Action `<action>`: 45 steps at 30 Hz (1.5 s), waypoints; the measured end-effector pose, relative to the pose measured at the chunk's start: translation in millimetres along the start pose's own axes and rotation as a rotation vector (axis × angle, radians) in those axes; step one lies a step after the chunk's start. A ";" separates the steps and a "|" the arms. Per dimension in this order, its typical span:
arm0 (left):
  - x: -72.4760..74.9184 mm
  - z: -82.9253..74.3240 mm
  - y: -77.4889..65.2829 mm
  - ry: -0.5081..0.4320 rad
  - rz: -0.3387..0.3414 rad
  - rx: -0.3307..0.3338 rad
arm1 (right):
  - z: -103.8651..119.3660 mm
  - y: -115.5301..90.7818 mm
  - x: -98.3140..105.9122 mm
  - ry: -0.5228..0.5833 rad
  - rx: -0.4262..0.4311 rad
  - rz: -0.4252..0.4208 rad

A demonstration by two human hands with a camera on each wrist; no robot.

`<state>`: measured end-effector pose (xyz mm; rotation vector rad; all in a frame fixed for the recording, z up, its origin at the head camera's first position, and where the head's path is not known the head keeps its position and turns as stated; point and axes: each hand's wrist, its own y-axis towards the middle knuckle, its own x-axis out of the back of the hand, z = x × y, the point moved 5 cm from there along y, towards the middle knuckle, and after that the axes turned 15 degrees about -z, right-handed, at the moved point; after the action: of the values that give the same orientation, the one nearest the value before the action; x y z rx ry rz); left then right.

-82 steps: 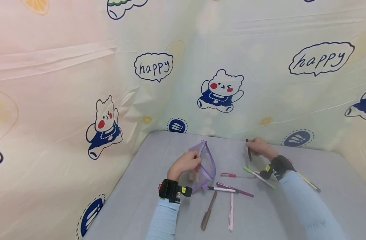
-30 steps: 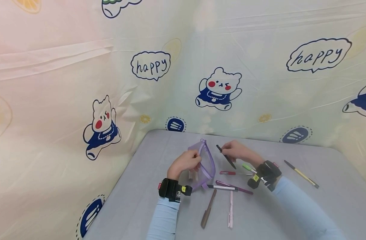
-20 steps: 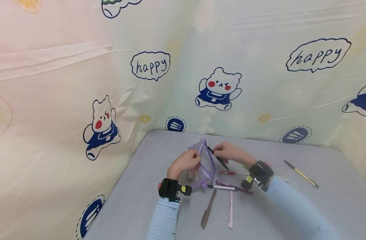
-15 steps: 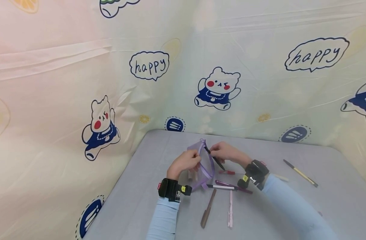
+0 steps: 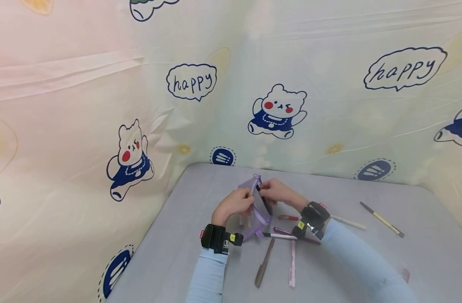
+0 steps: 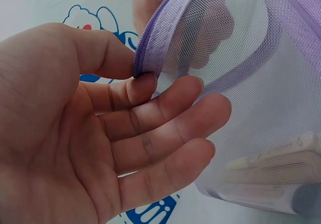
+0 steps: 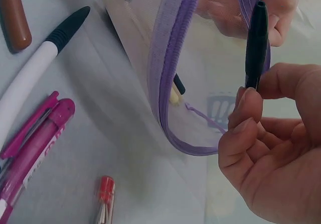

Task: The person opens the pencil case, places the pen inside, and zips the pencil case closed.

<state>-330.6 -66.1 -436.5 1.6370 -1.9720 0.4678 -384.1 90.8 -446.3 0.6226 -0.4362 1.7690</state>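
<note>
A purple mesh zip pouch (image 5: 262,218) stands with its mouth gaping to the right. My left hand (image 5: 234,205) pinches its zipped rim between thumb and index finger; in the left wrist view the other fingers lie loosely bent against the mesh (image 6: 261,118). My right hand (image 5: 279,192) holds a black pen (image 7: 257,45) by thumb and fingertips at the pouch's mouth. In the head view the pen slants across the opening, close to the left fingers. Through the mesh, pale pen-like things (image 6: 276,166) show inside the pouch.
Around the pouch on the grey table (image 5: 170,252) lie a white pen (image 5: 285,237), a magenta pen (image 5: 310,240), a red-capped pen (image 5: 288,217), a brown pen (image 5: 264,265) and a pink pen (image 5: 292,265). Farther right are a cream pen (image 5: 350,222) and a yellow pen (image 5: 384,221).
My right hand has carried the black pen leftward from the table's far right side to the pouch's mouth. The left hand keeps its pinch on the rim, nearly still.
</note>
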 end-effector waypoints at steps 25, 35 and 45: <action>-0.8 -2.8 2.0 0.056 -0.013 -0.027 | -0.9 -7.4 16.0 0.029 0.003 -0.083; 1.0 -5.1 1.4 0.049 -0.008 -0.015 | -5.5 -11.7 23.4 -0.053 0.011 -0.044; -0.6 -5.3 0.6 0.027 -0.010 -0.025 | -16.1 -19.6 24.3 -0.078 0.019 0.019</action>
<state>-330.2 -62.4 -432.6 1.6158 -1.9417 0.4570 -373.4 124.2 -444.6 0.7048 -0.4809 1.7730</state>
